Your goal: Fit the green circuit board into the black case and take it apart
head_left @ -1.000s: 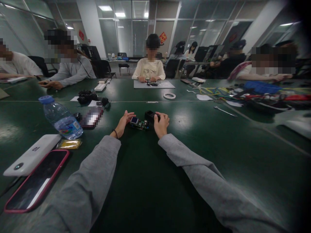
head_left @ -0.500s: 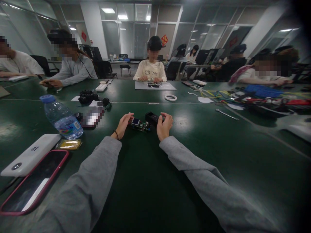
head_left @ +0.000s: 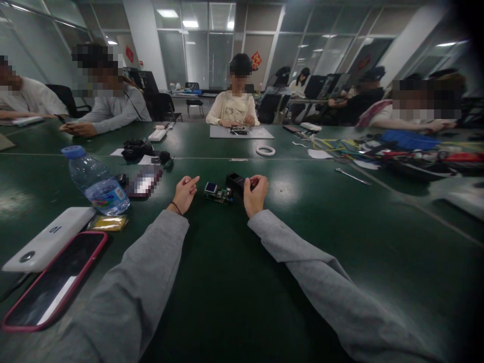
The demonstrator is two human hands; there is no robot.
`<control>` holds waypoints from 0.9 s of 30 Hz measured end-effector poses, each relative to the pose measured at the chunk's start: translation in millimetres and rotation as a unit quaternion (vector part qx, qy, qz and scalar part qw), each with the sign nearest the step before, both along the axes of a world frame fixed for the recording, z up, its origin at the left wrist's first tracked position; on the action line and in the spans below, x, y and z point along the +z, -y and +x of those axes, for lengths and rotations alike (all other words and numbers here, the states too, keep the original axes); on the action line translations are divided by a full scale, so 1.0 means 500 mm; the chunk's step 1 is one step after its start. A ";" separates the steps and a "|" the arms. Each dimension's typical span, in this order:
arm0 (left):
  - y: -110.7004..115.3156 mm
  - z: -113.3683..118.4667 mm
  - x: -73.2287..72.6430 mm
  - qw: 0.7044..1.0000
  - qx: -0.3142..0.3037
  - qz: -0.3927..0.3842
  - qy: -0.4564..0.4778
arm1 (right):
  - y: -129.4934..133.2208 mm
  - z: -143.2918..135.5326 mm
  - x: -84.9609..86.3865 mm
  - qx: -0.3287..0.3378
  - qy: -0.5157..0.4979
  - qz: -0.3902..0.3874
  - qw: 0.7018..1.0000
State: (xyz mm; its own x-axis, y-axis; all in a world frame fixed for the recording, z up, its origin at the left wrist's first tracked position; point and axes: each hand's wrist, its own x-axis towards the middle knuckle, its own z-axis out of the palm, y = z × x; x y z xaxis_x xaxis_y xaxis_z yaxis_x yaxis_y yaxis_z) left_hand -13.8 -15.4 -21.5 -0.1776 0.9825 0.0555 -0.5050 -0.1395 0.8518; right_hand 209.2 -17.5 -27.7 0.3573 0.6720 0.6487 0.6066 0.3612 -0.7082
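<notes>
A small circuit board with a little square screen (head_left: 216,191) lies on the dark green table (head_left: 227,282). Just left of it is my left hand (head_left: 185,193), touching nothing; its index finger points toward the board and the other fingers are partly curled. My right hand (head_left: 256,194) is at the right end of a black rectangular plastic case (head_left: 236,182), its thumb and fingers closed around that end. The case rests behind and to the right of the board, and its gripped end is partly hidden by the hand.
At left stand a water bottle (head_left: 98,181), a white power bank (head_left: 49,239), a red-edged phone (head_left: 56,282) and a yellow packet (head_left: 109,223). Farther off are a white tape ring (head_left: 265,150), a wrench (head_left: 352,176) and tangled cables (head_left: 340,146). A person (head_left: 232,108) sits opposite.
My left hand has drawn back left from the board, its index finger now stretched out. The fingers of my right hand have closed more on the case. The board and case have hardly moved.
</notes>
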 end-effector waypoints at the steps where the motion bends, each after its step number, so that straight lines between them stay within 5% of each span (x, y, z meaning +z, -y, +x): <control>1: 0.001 -0.003 0.000 1.000 -0.003 -0.002 -0.005 | -0.001 0.001 0.000 0.011 0.005 0.008 1.000; 11: 0.008 0.010 -0.003 0.990 -0.046 0.002 -0.137 | 0.029 -0.017 0.007 0.110 0.155 -0.036 0.981; 27: 0.006 0.010 -0.006 0.982 -0.068 0.018 -0.177 | 0.025 -0.017 0.004 0.173 0.185 -0.051 0.966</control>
State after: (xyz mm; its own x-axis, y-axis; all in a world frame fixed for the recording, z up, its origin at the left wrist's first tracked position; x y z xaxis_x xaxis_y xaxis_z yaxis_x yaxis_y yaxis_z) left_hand -8.6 -18.4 -24.5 -0.0080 0.9922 0.1247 -0.1946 -0.1238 0.9730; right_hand 200.9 -30.1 -25.6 -0.1432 0.7770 0.6130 0.6811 0.5268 -0.5086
